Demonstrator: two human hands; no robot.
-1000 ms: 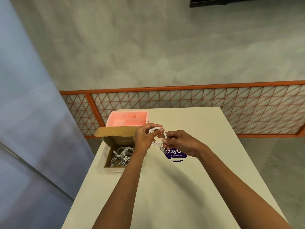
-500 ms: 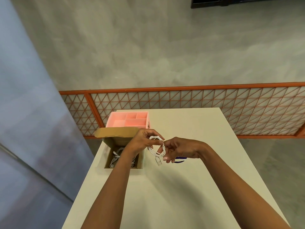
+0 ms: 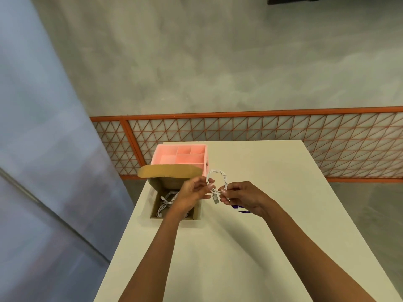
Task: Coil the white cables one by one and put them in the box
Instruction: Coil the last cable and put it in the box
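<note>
Left hand and right hand both pinch the coiled white cable, one on its left side, the other at its bottom, a plug dangling between them. It's held above the table, just right of the open cardboard box, where other cables lie; a pink tray sits behind

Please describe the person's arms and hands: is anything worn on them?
The left hand and the right hand wear no gloves; no watch, bracelet or ring is visible. No sleeve shows: everything is bare down to the picture's lower edge.
</note>
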